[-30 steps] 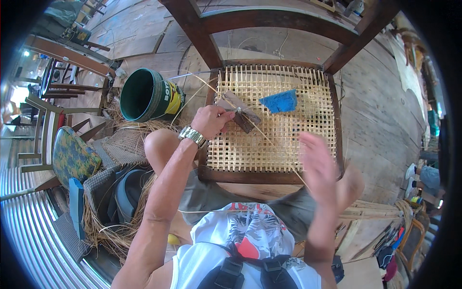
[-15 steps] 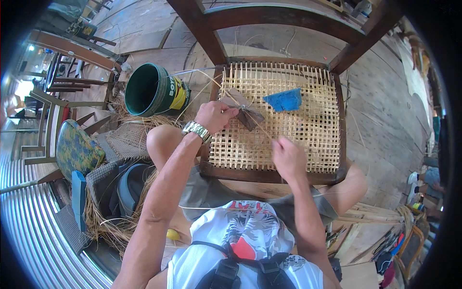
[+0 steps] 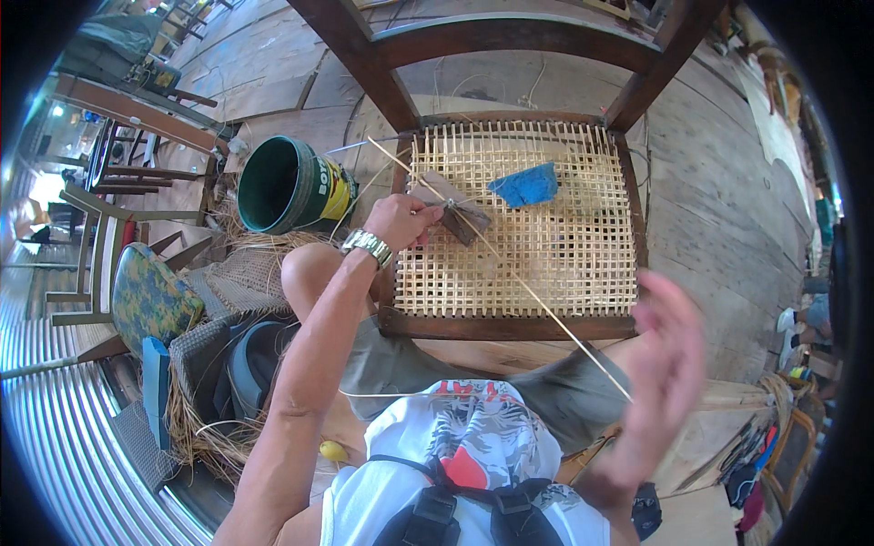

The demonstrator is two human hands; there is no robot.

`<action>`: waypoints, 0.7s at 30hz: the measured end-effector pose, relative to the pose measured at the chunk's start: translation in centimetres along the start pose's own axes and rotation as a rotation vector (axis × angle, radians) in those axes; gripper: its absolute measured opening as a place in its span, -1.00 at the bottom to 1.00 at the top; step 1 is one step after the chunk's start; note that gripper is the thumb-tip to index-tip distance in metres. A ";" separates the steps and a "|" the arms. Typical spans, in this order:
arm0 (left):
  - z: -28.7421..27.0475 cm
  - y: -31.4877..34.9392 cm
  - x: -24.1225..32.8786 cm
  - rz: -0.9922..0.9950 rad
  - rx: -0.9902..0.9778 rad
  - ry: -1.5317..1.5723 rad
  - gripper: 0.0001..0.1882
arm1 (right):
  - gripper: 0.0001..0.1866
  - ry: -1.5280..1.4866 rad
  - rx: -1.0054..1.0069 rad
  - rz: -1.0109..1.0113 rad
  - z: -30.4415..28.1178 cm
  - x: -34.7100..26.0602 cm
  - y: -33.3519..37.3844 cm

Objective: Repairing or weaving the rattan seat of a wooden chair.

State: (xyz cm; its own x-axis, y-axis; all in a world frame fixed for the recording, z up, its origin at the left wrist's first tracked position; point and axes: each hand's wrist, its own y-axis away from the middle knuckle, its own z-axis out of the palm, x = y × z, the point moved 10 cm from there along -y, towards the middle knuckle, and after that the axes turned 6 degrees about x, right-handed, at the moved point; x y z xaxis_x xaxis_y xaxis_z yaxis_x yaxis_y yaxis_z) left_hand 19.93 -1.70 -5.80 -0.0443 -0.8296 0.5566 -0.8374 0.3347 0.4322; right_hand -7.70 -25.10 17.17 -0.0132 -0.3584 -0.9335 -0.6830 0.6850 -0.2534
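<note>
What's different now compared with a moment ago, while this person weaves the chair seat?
The right hand has swung back from the woven cane chair seat toward the body, drawing a thin pale cane strand out long and taut. The left hand stays on the seat, pinching the strand. The blue cloth and green bucket haven't moved.

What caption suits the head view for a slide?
Left hand pins cane on the woven chair seat while the right hand pulls a strand.

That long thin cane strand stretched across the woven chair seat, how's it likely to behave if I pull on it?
The cane strand looks thin and light, so it would probably flex and whip rather than stay rigid. It runs taut and straight from the left hand toward the blurred right hand, suggesting it takes tension well. A sharp bend might kink or split it.
</note>
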 end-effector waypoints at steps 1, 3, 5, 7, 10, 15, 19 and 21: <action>0.3 -0.1 0.1 0.005 -0.002 0.002 -0.60 | -0.45 -0.031 -0.159 0.019 4.3 1.2 -1.3; 0.3 -0.2 0.3 0.019 0.007 -0.032 -0.60 | -0.45 -0.088 -0.388 0.247 12.5 7.7 -1.9; 0.5 0.1 0.4 0.025 0.004 -0.029 -0.60 | -0.42 0.159 -0.514 0.463 17.0 15.1 -1.4; 0.5 0.1 0.3 0.019 -0.007 -0.025 -0.60 | -0.46 0.017 -0.648 0.761 19.4 18.3 1.0; 0.0 -0.1 0.8 0.040 0.011 -0.023 -0.59 | -0.55 0.396 -0.597 0.395 20.4 18.3 -1.0; 0.5 0.0 0.3 0.015 0.013 -0.054 -0.58 | -0.64 0.500 -0.491 0.197 19.6 18.2 0.2; 0.0 -0.1 0.2 0.026 0.016 -0.068 -0.56 | -0.67 0.656 -0.520 0.219 10.2 18.9 4.8; -0.2 0.1 0.5 0.026 0.003 -0.040 -0.57 | -0.66 0.786 -0.519 0.409 0.6 20.6 8.9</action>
State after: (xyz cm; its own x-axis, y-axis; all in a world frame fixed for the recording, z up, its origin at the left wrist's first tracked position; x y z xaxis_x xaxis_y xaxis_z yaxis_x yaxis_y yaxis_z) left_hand 19.98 -1.98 -5.32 -0.0880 -0.8380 0.5386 -0.8371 0.3552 0.4159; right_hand -13.62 -25.98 -4.47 -0.6626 -0.6012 -0.4467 -0.7483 0.5557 0.3622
